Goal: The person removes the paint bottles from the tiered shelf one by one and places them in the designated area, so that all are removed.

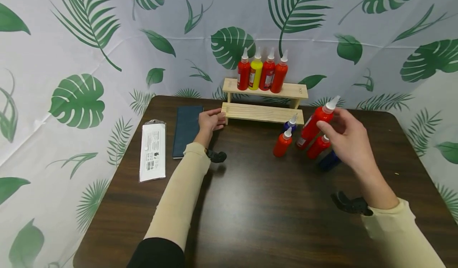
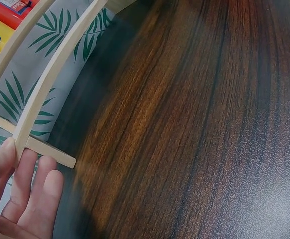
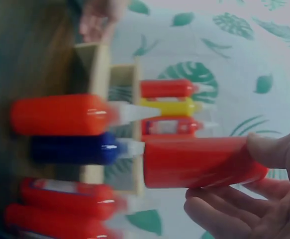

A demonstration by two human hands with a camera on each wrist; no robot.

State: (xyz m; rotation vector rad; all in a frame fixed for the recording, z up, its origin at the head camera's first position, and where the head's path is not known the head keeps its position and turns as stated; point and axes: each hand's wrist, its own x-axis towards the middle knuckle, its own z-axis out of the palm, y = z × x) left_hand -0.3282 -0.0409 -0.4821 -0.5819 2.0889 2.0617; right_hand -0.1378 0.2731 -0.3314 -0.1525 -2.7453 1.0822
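My right hand [image 1: 348,136] grips a red squeeze bottle [image 1: 310,128] with a white nozzle, thumb on one side and fingers on the other. The bottle tilts, nozzle up and to the right, and in the right wrist view its red body [image 3: 199,162] is lifted beside the shelves. My left hand [image 1: 211,121] pinches the left end of the lower board [image 1: 262,112] of a two-step wooden rack, thumb and fingers on either side of the wood [image 2: 40,107]. On the upper board [image 1: 232,86] stand three red bottles [image 1: 243,75] and a yellow one [image 1: 255,75].
Around the held bottle stand an orange-red bottle [image 1: 281,145], a blue bottle [image 1: 289,127], another red bottle [image 1: 317,148] and a dark blue one [image 1: 328,161] partly behind my right hand. A dark notebook [image 1: 186,129] and a white packet [image 1: 153,150] lie left. Leaf-print cloth hangs behind.
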